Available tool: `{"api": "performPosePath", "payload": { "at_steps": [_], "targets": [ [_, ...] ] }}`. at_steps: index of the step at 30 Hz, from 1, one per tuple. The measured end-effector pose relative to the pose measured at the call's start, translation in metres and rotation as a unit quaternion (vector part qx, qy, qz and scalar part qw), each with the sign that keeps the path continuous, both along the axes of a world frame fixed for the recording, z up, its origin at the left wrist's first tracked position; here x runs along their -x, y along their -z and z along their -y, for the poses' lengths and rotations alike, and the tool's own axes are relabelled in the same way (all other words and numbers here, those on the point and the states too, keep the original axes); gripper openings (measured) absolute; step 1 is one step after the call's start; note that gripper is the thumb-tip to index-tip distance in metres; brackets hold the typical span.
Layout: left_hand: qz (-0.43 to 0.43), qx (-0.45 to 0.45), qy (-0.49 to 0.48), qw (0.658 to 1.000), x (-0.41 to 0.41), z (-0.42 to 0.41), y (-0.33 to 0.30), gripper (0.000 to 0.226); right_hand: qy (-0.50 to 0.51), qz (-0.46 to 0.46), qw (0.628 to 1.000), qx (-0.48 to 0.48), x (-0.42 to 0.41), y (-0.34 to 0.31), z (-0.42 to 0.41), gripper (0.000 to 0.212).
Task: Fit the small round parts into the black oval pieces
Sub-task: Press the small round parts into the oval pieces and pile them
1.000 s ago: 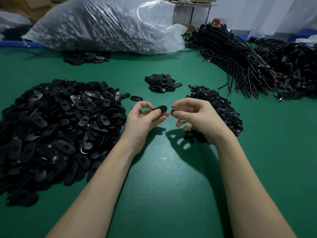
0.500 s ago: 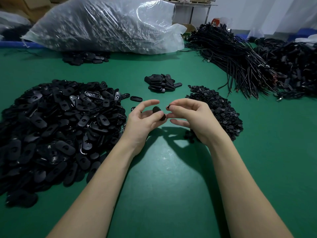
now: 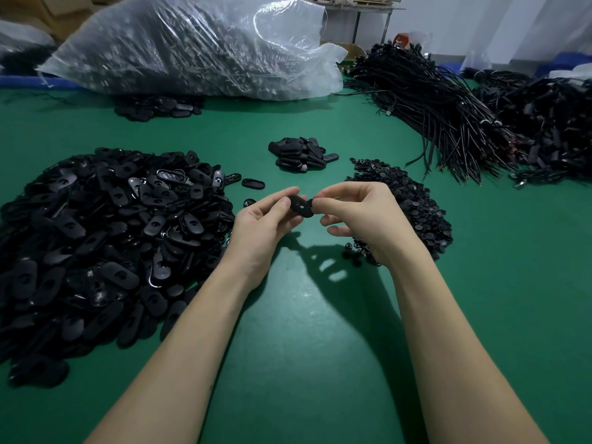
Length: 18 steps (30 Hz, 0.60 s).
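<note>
Both hands meet above the green surface [image 3: 288, 331], well clear of it. The left hand [image 3: 262, 225] pinches a black oval piece [image 3: 301, 206] between thumb and curled fingers [image 3: 283, 205], its flat face turned toward the camera so the small hole in it shows. The right hand [image 3: 362, 216] has its thumb and forefinger closed against the right end of the same piece; whether a small round part sits between those fingertips cannot be told, since the spot is dark and covered. The remaining right fingers curl loosely beneath.

To the left lies a large heap of black oval pieces [image 3: 105, 238], spread loose on the surface. Just behind and beside the right hand is a smaller mound of small round parts [image 3: 413, 200]. Between the two, farther back, sits a little pile of black pieces [image 3: 301, 153], and a single oval ring [image 3: 253, 183] lies alone near the big heap's edge.

At the back a big clear plastic bag [image 3: 198, 46] lies on its side, bulging with dark pieces seen through the film. A few more black ovals [image 3: 157, 105] are scattered in front of it. Bundles of black cables [image 3: 448, 110] fill the far right.
</note>
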<state>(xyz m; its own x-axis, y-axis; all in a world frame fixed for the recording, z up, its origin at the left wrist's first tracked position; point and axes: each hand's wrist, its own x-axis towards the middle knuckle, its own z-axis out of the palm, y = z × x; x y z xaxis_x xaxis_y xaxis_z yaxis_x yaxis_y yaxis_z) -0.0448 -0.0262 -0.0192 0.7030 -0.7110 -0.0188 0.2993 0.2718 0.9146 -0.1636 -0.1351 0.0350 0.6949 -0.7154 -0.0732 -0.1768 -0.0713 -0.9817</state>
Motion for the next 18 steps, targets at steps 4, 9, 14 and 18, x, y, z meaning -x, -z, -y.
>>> {"api": "performPosePath", "payload": {
  "at_steps": [4,9,14,18],
  "targets": [
    [-0.013,0.018,-0.008,1.000,0.000,0.001,0.001,0.020,0.029,-0.014,0.999,0.036,-0.002,0.000,0.000,0.002],
    [-0.014,0.025,0.005,1.000,0.001,-0.001,0.000,0.019,0.049,-0.022,0.998,0.035,-0.005,0.003,-0.002,0.001],
    [-0.007,0.029,0.010,1.000,0.003,-0.003,-0.002,0.019,0.068,-0.034,0.996,0.053,-0.009,0.005,-0.004,0.004],
    [-0.003,0.030,0.011,0.999,0.004,-0.003,-0.002,0.019,0.083,-0.028,0.994,0.064,-0.011,0.006,-0.007,0.009]
  ]
}}
